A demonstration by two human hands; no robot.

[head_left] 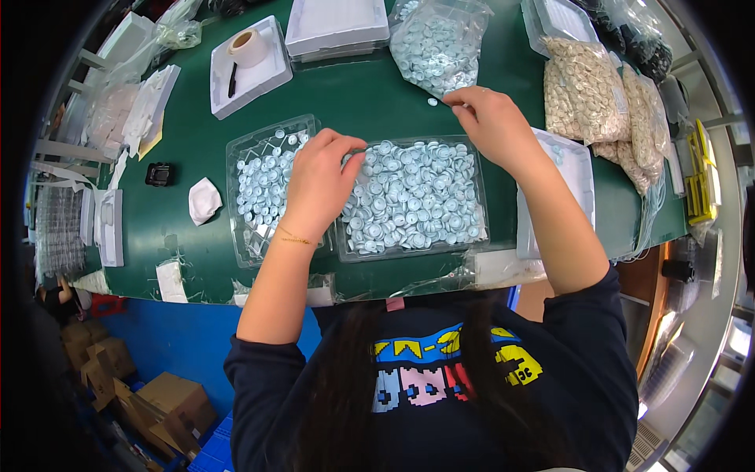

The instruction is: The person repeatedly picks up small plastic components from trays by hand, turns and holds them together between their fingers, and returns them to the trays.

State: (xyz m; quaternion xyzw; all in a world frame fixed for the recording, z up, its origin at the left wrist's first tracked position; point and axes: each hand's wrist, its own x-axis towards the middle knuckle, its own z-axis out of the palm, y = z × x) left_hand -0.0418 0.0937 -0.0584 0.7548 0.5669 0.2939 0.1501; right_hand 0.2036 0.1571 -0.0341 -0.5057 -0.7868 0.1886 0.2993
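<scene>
My left hand (321, 181) is over the inner edges of two clear plastic trays, thumb and forefinger bent and a little apart. Small pale-blue round pieces, like buttons or caps, fill the right tray (484, 206). The left tray (233, 200) holds more of them. Beyond the right tray, my right hand (494, 119) is raised beside the lower corner of a clear bag (436, 51) full of the same pieces, its thumb and forefinger apart. I see nothing held in either hand. One loose pale-blue piece (432, 102) lies on the green table by the right fingertips.
Bags of beige pieces (583, 94) stand at the far right, near a white tray (582, 185). At the back are stacked white trays (336, 31) and a tray (275, 79) with a tape roll (247, 49) and black pen (232, 80). Crumpled white paper (204, 201) and a black holder (160, 175) lie left.
</scene>
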